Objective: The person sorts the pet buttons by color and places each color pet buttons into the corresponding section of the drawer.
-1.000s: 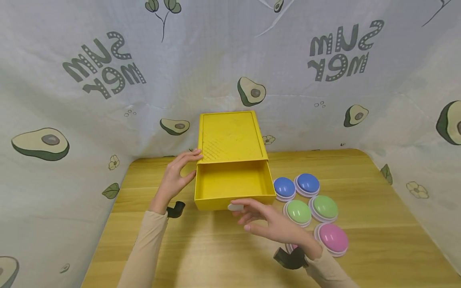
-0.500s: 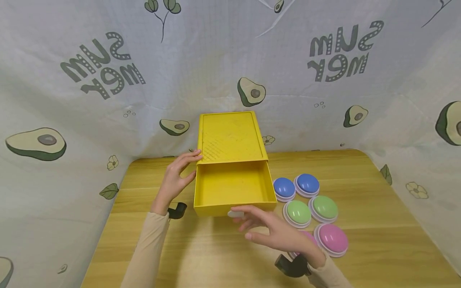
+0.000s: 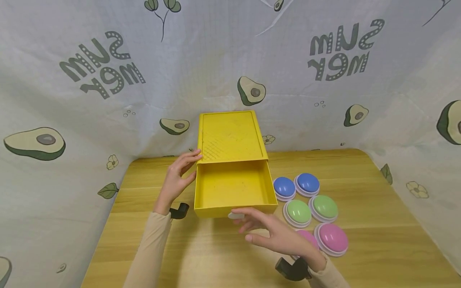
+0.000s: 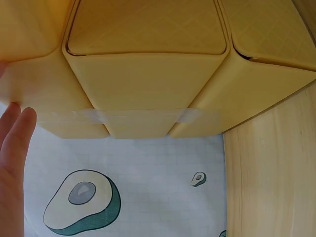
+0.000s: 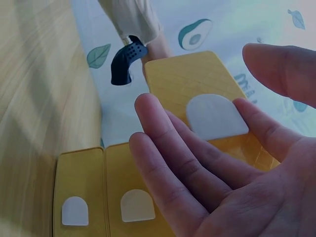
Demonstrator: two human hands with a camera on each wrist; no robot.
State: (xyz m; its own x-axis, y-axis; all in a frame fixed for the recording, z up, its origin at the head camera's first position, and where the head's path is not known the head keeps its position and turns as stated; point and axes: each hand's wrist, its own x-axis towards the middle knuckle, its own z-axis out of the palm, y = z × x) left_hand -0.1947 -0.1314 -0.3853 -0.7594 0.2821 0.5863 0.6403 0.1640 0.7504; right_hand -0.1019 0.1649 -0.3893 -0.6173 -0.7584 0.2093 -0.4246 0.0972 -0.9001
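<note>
At the left of the frame, a tan sleeve (image 3: 145, 244) is reaching up from the bottom edge, and a black bent piece (image 3: 179, 211) is sitting by its wrist. The left grip (image 3: 174, 178), a bare hand, is lying loose against the left side of a yellow box (image 3: 232, 136). Its fingers are stretching out, its thumb is pointing at the box below them, and a wide gap is showing between. The fingertips are just touching the box near its front edge.

The yellow box is standing in the middle of the frame, at the back of the wooden table (image 3: 212, 256). Its top drawer (image 3: 234, 184) is sticking out toward the bottom of the frame. A white tab (image 3: 235, 216) is sitting on the drawer's front.

Just right of that, the right grip (image 3: 273, 232) is hanging loose, with fingers reaching out nearly straight. Its first finger is touching the edge of the white tab, and its thumb is pointing left, apart from the tab.

At the right of the frame, shiny domes are lying in pairs: blue domes (image 3: 307, 183) at the top, green domes (image 3: 325, 207) next, pink domes (image 3: 333, 237) lowest. One pink dome is partly hiding behind the right wrist.
</note>
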